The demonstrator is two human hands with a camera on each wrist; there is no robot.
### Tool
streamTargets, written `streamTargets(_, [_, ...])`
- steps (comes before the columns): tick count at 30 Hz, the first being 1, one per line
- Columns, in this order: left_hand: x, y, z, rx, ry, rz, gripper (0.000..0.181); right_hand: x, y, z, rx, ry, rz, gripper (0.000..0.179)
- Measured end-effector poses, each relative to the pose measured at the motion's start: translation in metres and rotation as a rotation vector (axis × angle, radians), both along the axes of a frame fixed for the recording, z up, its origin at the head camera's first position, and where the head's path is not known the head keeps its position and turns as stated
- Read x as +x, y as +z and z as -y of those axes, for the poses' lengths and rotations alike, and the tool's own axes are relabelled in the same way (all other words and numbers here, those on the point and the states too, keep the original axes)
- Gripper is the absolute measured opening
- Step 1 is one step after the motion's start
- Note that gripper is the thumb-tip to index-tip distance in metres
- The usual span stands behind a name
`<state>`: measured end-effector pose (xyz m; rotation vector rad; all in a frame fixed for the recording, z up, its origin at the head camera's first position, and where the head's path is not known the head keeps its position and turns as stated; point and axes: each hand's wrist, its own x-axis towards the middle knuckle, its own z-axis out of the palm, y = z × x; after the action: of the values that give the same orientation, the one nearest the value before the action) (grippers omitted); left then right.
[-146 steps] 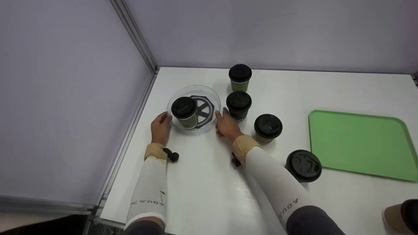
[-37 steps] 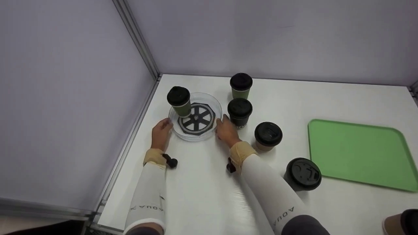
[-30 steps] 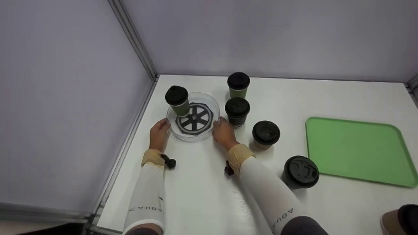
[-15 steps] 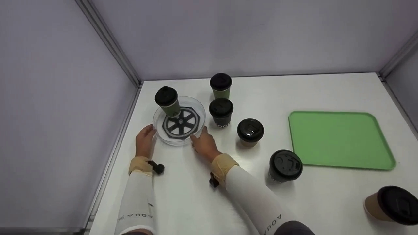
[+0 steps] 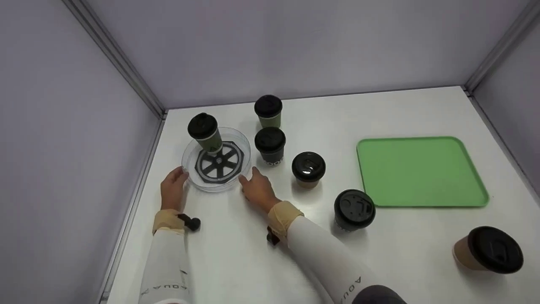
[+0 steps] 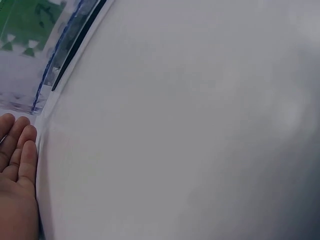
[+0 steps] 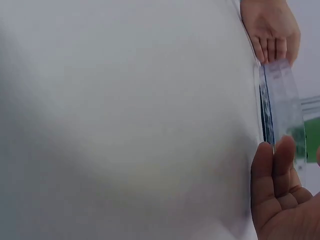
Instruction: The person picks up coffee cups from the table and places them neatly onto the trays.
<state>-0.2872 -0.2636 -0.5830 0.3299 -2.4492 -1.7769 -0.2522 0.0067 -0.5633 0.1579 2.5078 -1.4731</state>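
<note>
My left hand [image 5: 173,188] touches the left rim of a clear round turntable [image 5: 241,137] with a dark spoked wheel under it. In the left wrist view, the fingers of that left hand [image 6: 20,170] lie together, nearly straight. At the turntable's front right rim is my right hand [image 5: 259,190], thumb and index finger spread apart. The right wrist view has this right hand [image 7: 280,200] with fingers slightly bent beside the clear wall. On the turntable's far left part stands a green paper coffee cup [image 5: 209,142] with a black lid.
Outside the turntable, several lidded cups stand in a line: green [image 5: 271,121], black [image 5: 271,154], brown [image 5: 308,183], dark [image 5: 354,209] and brown [image 5: 466,255]. A green tray [image 5: 422,173] lies at the right. Walls border the white table's back and sides.
Since the earliest frame the turntable has rotated clockwise, carrying the green cup from its front left to its far left. Lately the head view has swung right; both hands stay at the rim.
</note>
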Motion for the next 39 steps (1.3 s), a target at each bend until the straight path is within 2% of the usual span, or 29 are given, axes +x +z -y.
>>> streamTargets(7, [0.013,0.011,0.022,-0.068,0.005,0.046,0.053,-0.007,0.003,0.016,-0.019,-0.005,0.016,0.064])
streamTargets(13, [0.025,0.019,0.038,-0.103,0.031,0.068,0.054,-0.009,0.005,0.035,-0.158,-0.014,0.037,0.064])
streamTargets(16, [0.025,0.018,0.035,-0.101,0.007,0.066,0.055,-0.01,0.004,0.034,-0.195,-0.04,0.043,0.06])
streamTargets(21, [0.029,0.016,0.031,-0.094,0.002,0.052,0.057,-0.009,0.001,0.03,-0.167,-0.037,0.007,0.053])
streamTargets(24, [0.034,0.015,0.031,-0.081,0.017,0.055,0.056,-0.003,0.0,0.032,-0.14,-0.021,-0.016,0.055])
streamTargets(29, [0.038,0.016,0.028,-0.065,0.032,0.054,0.054,0.006,0.002,0.036,-0.113,-0.015,-0.002,0.063])
streamTargets(39, [0.025,0.013,0.001,0.001,-0.001,0.042,0.051,0.011,0.003,0.023,-0.022,-0.071,0.037,0.07])
